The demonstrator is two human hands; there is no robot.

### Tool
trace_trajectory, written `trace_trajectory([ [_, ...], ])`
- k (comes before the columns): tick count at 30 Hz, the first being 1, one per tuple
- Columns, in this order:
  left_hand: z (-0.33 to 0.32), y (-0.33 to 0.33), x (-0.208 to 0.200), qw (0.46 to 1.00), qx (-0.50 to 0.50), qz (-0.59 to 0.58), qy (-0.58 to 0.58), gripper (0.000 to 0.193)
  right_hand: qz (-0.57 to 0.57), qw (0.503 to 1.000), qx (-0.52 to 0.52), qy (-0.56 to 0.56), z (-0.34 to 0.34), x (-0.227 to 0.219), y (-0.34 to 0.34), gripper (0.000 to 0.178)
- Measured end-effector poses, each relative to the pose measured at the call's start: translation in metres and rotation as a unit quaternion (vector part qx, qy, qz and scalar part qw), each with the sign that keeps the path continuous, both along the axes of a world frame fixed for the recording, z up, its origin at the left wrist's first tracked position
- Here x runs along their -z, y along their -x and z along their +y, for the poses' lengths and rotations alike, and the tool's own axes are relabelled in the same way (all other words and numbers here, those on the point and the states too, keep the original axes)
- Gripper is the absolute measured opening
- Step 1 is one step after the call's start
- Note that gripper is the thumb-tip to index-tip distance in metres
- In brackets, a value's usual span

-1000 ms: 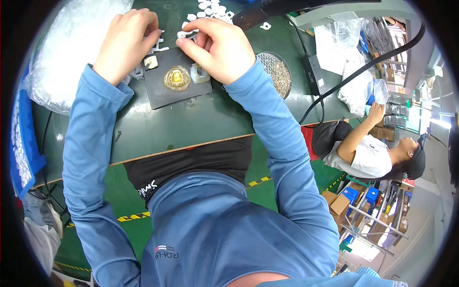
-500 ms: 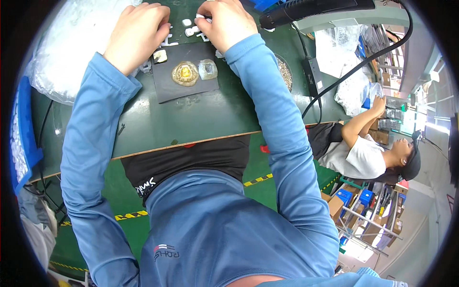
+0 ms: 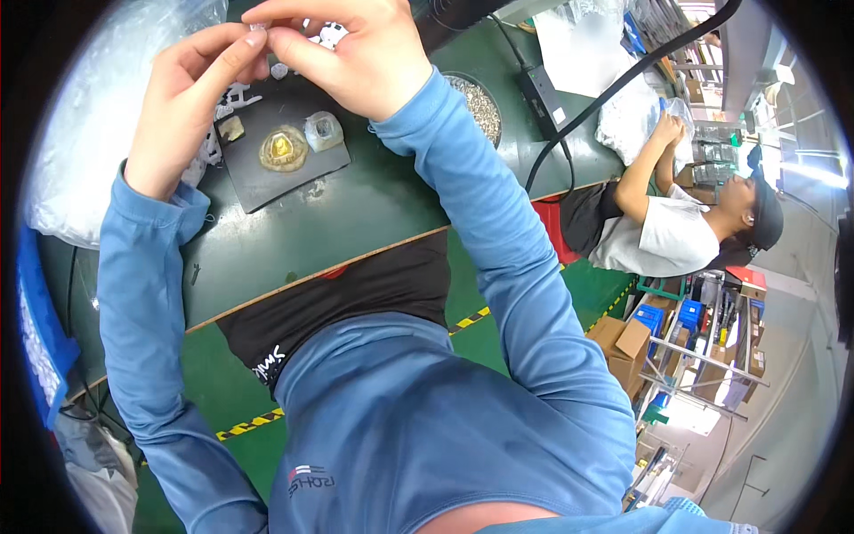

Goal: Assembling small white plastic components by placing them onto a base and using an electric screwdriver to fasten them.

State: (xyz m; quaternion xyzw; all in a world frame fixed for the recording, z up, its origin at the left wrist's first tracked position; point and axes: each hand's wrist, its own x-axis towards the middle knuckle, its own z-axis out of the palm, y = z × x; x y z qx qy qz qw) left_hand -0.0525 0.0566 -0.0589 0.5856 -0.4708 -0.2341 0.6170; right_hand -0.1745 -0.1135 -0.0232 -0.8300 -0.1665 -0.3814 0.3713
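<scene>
At the far side of the table the fingertips of both my hands meet in a pinch. My left hand and my right hand are closed around a tiny whitish piece; its kind is too small to make out. Small white plastic parts show behind my right hand, and more white parts lie next to my left fingers. Below the hands is a dark flat mat bearing a round amber lump with a yellow centre, a clear glassy block and a small pale square.
A big clear plastic bag fills the table's left. On the right are a round dish of small grains, a black power adapter and a thick black cable. A co-worker sits further right.
My hands, apart over the white parts before, have come together at the fingertips, with a tiny piece between them. The view has shifted, so the table contents appear further left.
</scene>
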Motion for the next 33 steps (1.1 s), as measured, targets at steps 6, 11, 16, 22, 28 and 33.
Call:
trace_trajectory([
  [6,0.002,0.01,0.01,0.999,0.001,0.031,0.022,0.027,-0.058,0.981,0.043,0.18,-0.001,-0.003,0.008,0.028],
  [11,-0.002,0.012,0.004,0.981,-0.052,-0.174,0.074,0.021,-0.077,0.961,0.053,0.26,-0.006,0.01,0.029,0.036],
  [16,-0.001,0.004,-0.001,0.887,-0.238,-0.391,-0.068,0.012,0.009,0.963,0.104,0.25,-0.004,0.027,0.068,0.03],
  [22,-0.009,0.003,0.0,0.861,-0.238,-0.429,-0.131,0.016,0.037,0.955,0.115,0.272,-0.002,0.043,0.083,0.032],
  [28,-0.022,0.015,-0.008,0.856,-0.226,-0.421,-0.195,0.013,0.06,0.952,0.137,0.267,0.009,0.049,0.094,0.035],
  [33,-0.023,0.023,-0.011,0.849,-0.233,-0.446,-0.16,0.009,0.061,0.943,0.145,0.294,0.008,0.053,0.098,0.038],
])
